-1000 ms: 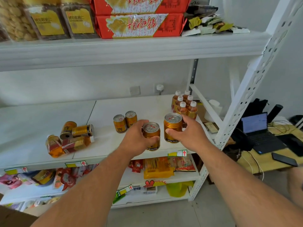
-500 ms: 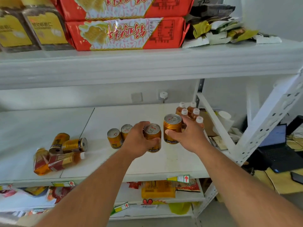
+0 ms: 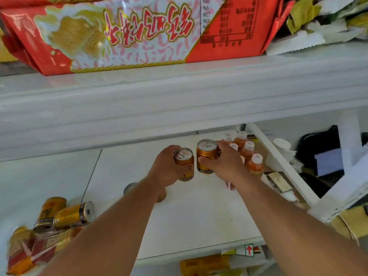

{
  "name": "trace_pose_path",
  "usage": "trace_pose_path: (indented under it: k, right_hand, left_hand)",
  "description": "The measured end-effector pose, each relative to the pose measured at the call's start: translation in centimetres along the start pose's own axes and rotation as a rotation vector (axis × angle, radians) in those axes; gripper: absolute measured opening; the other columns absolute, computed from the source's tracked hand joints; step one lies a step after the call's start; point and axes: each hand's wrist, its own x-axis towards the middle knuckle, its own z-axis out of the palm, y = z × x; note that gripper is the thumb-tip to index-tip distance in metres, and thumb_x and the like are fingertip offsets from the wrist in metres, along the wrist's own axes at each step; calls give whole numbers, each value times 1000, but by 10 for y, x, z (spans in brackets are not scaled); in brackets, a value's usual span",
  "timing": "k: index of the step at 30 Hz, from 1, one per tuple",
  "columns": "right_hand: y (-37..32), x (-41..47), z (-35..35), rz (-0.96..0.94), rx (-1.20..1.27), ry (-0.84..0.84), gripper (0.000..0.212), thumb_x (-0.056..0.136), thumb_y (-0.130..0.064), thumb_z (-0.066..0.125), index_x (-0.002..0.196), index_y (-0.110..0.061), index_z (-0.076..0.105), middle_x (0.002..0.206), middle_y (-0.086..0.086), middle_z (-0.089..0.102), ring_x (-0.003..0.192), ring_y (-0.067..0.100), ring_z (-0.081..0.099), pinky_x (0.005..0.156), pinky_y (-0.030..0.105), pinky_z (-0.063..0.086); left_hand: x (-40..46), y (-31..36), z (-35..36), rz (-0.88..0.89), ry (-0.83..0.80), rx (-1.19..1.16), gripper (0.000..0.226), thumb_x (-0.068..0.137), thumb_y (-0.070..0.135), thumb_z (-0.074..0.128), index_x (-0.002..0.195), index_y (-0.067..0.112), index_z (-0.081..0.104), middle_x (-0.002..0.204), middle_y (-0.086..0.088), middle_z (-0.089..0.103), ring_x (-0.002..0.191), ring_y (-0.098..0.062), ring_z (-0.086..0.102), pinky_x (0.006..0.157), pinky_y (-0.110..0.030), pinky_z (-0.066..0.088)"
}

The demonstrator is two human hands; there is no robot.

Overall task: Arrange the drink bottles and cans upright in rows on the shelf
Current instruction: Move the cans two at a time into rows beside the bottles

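Two gold cans are held upright over the white shelf (image 3: pixel 199 220), one in each hand. The left hand (image 3: pixel 165 172) is closed around the shorter can (image 3: pixel 184 164), with the fingers wrapped on its far side and the thumb on the near side. The right hand (image 3: pixel 225 164) is closed around the taller can (image 3: pixel 206 155), which is seen just beside the other one, almost touching it. Whether the two cans stand on the shelf or are lifted a little cannot be told.

Behind the right hand, a group of small bottles (image 3: pixel 249 150) with white caps is placed upright near the right end of the shelf. At the left end, two cans (image 3: pixel 73 215) are lying on their sides, and a bottle (image 3: pixel 20 250) is lying near them. One more can (image 3: pixel 130 188) is partly hidden behind the left forearm. On the upper shelf, a red packet (image 3: pixel 129 34) is seen.
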Motion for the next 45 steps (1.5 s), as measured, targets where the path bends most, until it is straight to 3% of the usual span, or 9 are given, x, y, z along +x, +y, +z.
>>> trace_pose_path:
  k: [5,12,15,18,24,32,37,42,45]
  right_hand:
    - [11,35,24,74,-59,-2,52,80,-35,80,123,-18,58,109,-8,62,100,14,60,83,29,47]
    - [71,99,67,131,-140,-49,80,41,-64,55,106,-19,65,93,-4,74,87,19,71,75,39,61]
    - [90,114,78,184,-142,-67,82,40,-62,55,110,-18,62,97,-1,72,92,22,70,76,40,61]
    - [96,122,82,218,-137,-75,78,48,-56,62,116,-19,59,106,1,71,99,23,68,84,42,59]
    - [78,111,73,236,-155,-59,63,72,-32,78,128,-13,56,120,6,68,112,26,65,91,39,56]
    - [62,105,67,278,-164,-71,66,75,-24,82,130,-9,49,122,11,65,115,32,63,89,38,56]
    - [57,98,64,317,-226,-86,72,78,-30,82,136,-6,46,131,11,63,118,30,62,95,38,54]
    - [35,63,55,227,-320,-59,87,95,-19,67,160,-5,10,163,14,29,148,31,33,117,39,35]
    - [18,36,54,19,-452,3,74,99,-21,59,159,-8,17,165,13,25,151,29,26,120,41,31]
  left_hand:
    - [27,-12,5,-10,-38,78,56,72,29,83,120,28,54,100,14,58,90,-7,57,76,-23,44]
    - [55,-25,20,-77,-90,127,34,75,24,79,80,39,49,84,18,58,77,0,57,63,-19,46]
    - [61,-30,27,-83,-99,109,36,75,20,80,97,33,55,91,14,57,81,-4,56,60,-13,39]
    - [66,-30,34,-109,-116,113,55,74,24,82,122,23,56,109,5,60,98,-14,57,77,-22,42]
    - [73,-28,45,-152,-132,112,67,75,28,83,133,20,52,127,-1,60,113,-19,57,89,-27,45]
    - [73,-27,45,-99,-123,134,42,78,12,80,107,26,54,85,19,54,85,-6,54,58,-1,35]
    - [65,-22,38,-93,-172,177,64,82,15,77,138,8,47,134,-7,56,121,-19,50,82,-18,31]
    - [52,-15,20,-93,-202,284,62,89,26,69,145,19,42,147,-2,46,132,-19,43,88,-20,29]
    - [40,-16,9,-99,-202,439,80,88,50,63,154,26,23,159,3,27,143,-20,29,107,-31,28]
